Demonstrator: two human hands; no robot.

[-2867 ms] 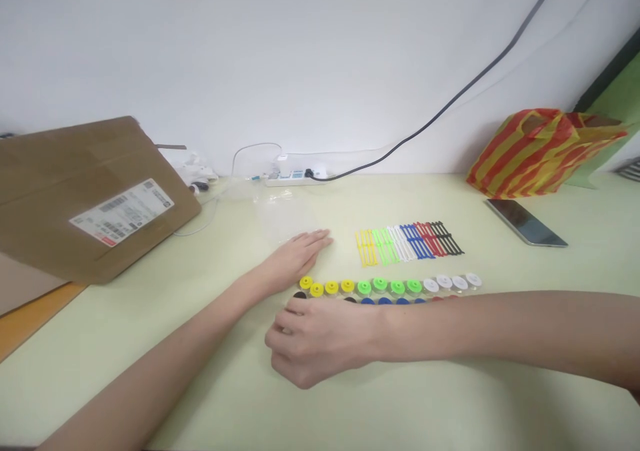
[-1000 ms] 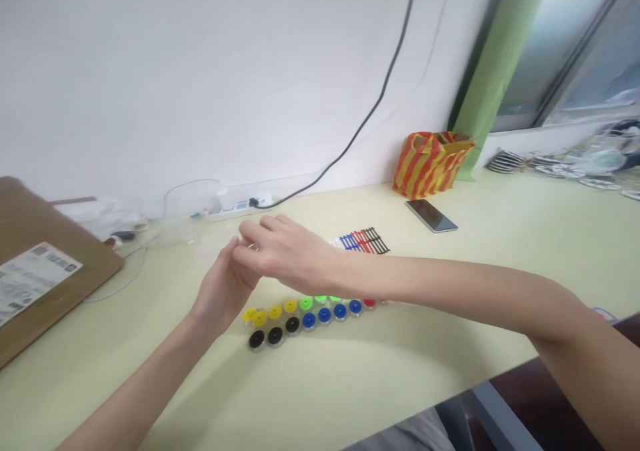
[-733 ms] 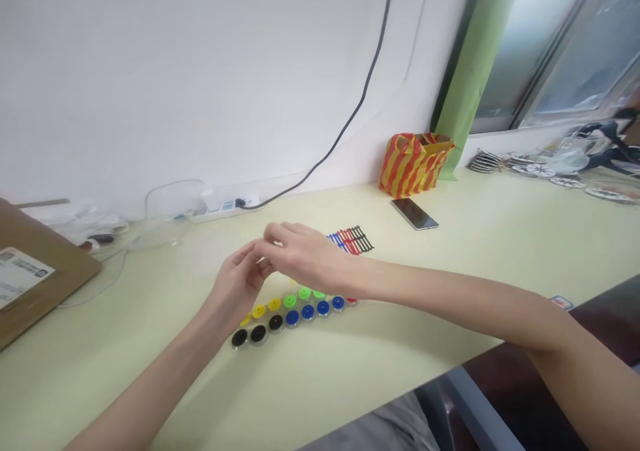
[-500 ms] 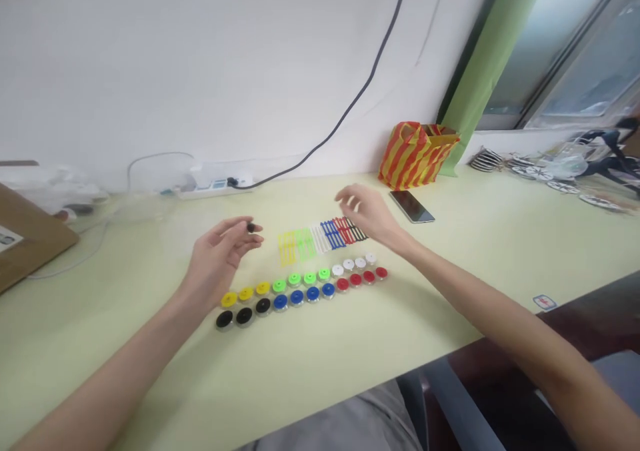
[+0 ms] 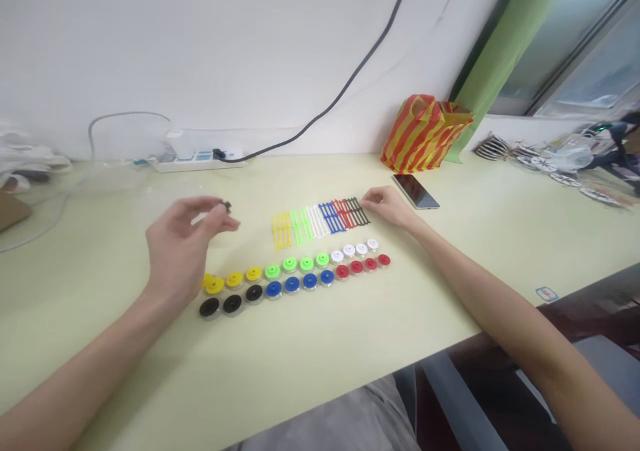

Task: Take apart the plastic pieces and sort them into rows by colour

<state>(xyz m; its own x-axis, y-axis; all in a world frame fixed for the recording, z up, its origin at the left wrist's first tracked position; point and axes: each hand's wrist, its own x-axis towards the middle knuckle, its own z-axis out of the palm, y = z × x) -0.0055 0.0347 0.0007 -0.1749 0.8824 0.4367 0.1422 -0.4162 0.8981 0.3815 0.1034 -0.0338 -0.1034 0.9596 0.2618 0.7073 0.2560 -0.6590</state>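
While the left grip pinches a small black piece, the right lies open.

**"What's lying on the tabletop?"**

"Two rows of round plastic discs across the middle. The far row runs yellow, green, white; the near row black, blue, red."

**"And just beyond them?"**

"Plastic strips laid side by side, from yellow at the left through green, white, blue and red to black at the right."

**"Further right?"**

"A phone lying flat, and behind it a red-and-yellow striped bag by the wall."

**"Far left?"**

"A power strip against the wall."

**"Near the right edge?"**

"A small sticker."
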